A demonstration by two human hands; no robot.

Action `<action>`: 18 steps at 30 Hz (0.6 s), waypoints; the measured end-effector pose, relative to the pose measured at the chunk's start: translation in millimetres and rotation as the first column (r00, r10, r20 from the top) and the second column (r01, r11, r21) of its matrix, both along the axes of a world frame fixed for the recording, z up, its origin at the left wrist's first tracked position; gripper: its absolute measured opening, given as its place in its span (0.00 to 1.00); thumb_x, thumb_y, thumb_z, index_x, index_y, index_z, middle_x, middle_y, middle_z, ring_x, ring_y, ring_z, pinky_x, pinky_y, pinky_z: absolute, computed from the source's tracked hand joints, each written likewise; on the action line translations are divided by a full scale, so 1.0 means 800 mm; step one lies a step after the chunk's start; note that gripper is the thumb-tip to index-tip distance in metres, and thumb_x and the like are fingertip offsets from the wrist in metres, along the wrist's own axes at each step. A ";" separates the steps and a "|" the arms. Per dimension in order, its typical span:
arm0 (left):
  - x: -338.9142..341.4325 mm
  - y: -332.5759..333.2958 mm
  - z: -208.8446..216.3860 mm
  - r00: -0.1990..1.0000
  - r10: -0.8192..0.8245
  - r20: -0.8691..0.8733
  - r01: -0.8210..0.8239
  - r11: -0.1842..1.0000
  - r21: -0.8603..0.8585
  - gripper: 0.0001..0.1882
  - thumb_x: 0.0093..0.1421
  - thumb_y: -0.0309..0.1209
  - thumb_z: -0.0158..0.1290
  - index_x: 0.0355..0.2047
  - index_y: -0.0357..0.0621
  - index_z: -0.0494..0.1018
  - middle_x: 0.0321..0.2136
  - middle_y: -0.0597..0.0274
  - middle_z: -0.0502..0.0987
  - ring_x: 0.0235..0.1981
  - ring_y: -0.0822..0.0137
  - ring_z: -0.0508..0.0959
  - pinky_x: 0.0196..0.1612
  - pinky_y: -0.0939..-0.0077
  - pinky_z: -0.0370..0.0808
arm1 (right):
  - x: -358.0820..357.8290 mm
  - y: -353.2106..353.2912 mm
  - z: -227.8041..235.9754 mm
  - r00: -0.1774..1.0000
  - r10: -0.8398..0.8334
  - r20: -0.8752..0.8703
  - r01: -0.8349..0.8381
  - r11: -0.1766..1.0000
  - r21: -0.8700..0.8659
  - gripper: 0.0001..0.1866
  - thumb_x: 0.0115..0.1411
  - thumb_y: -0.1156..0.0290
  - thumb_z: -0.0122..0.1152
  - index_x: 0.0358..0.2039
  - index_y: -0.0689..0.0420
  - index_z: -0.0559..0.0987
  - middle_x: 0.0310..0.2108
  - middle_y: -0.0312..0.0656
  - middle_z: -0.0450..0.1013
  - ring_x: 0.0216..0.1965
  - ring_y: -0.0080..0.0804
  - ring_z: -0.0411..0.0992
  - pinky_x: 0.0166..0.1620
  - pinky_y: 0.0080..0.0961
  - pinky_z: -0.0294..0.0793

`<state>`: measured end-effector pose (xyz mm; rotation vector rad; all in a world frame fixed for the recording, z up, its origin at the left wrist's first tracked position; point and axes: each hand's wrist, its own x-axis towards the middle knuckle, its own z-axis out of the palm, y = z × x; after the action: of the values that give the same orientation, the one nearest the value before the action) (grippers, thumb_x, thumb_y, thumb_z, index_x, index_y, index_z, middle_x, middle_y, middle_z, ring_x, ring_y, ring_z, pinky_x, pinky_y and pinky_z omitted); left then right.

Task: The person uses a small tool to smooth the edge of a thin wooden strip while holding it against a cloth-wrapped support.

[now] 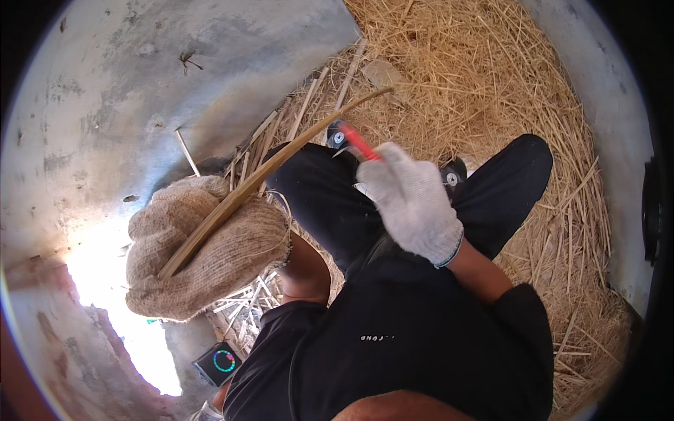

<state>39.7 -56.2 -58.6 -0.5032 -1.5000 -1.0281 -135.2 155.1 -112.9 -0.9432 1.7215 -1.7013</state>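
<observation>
My left hand, in a thick tan knit glove, is closed around the lower part of a long, tapering bamboo strip. The strip slants up to the right, its thin far end above my legs. A fine curled fibre hangs by the left wrist. In front of my lap, my right hand wears a thin white knit glove and grips a red-handled tool. Motion smears that tool, and its working end cannot be made out. It is to the right of the strip and appears apart from it.
Shavings and straw cover the floor ahead and to the right. Longer split strips lie along the left wall. Bright light enters through an opening at lower left, near a black device with a lit ring. My knees are bent outward.
</observation>
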 end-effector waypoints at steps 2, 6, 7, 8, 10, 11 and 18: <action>-0.009 0.001 0.007 0.994 -0.079 0.079 0.082 0.996 -0.040 0.30 0.69 0.51 0.45 0.63 0.44 0.66 0.60 0.50 0.70 0.63 0.57 0.71 0.62 0.60 0.76 | -0.001 -0.006 0.020 0.989 0.146 -0.009 -0.146 0.989 -0.013 0.17 0.69 0.57 0.56 0.40 0.61 0.76 0.17 0.48 0.72 0.20 0.41 0.74 0.25 0.37 0.72; 0.019 -0.011 -0.002 0.997 -0.017 -0.079 0.023 0.997 0.071 0.27 0.69 0.52 0.45 0.56 0.43 0.67 0.52 0.51 0.71 0.52 0.60 0.73 0.51 0.65 0.77 | 0.005 -0.038 -0.060 0.980 0.096 -0.176 -0.067 0.984 0.163 0.20 0.71 0.53 0.52 0.41 0.60 0.75 0.18 0.54 0.74 0.24 0.58 0.77 0.26 0.48 0.74; 0.037 -0.008 0.007 0.998 0.046 -0.043 -0.045 0.999 0.031 0.26 0.69 0.53 0.45 0.53 0.43 0.68 0.47 0.51 0.72 0.47 0.61 0.74 0.46 0.67 0.77 | -0.005 -0.045 -0.090 0.938 0.148 -0.315 -0.049 0.952 0.302 0.15 0.69 0.60 0.51 0.42 0.58 0.77 0.25 0.57 0.75 0.27 0.58 0.78 0.29 0.50 0.76; 0.006 0.027 0.024 0.945 0.323 0.049 -0.311 0.935 -0.169 0.25 0.71 0.54 0.41 0.44 0.42 0.68 0.37 0.51 0.73 0.33 0.62 0.76 0.30 0.70 0.79 | -0.018 -0.051 -0.127 0.864 0.208 -0.458 0.020 0.895 0.445 0.11 0.67 0.66 0.50 0.43 0.56 0.78 0.31 0.60 0.75 0.30 0.58 0.78 0.32 0.51 0.78; -0.040 0.063 0.036 0.844 0.534 0.045 -0.491 0.804 -0.337 0.26 0.72 0.54 0.39 0.36 0.40 0.69 0.24 0.52 0.72 0.18 0.64 0.77 0.14 0.72 0.79 | -0.067 -0.049 -0.290 0.874 0.331 -0.356 0.013 0.716 0.698 0.14 0.67 0.68 0.45 0.46 0.58 0.77 0.31 0.59 0.76 0.33 0.59 0.78 0.35 0.51 0.78; -0.057 0.069 0.034 0.872 0.490 0.009 -0.465 0.834 -0.296 0.26 0.72 0.53 0.40 0.36 0.40 0.69 0.23 0.53 0.71 0.16 0.64 0.75 0.14 0.72 0.78 | -0.085 -0.032 -0.353 0.904 0.306 -0.301 0.021 0.669 0.743 0.21 0.69 0.60 0.41 0.45 0.61 0.78 0.35 0.63 0.76 0.37 0.62 0.78 0.40 0.52 0.76; -0.004 0.029 0.018 0.939 0.293 0.182 -0.266 0.951 -0.157 0.26 0.69 0.55 0.45 0.50 0.46 0.74 0.42 0.63 0.76 0.41 0.77 0.77 0.39 0.89 0.77 | -0.083 -0.041 -0.171 0.991 -0.037 -0.129 0.079 0.938 0.336 0.19 0.71 0.56 0.47 0.41 0.61 0.77 0.34 0.55 0.77 0.35 0.51 0.76 0.37 0.42 0.75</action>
<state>36.9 -32.7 -44.4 -0.2681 -1.7715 -0.7783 -201.9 122.3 -249.5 -0.8549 2.0587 -1.3391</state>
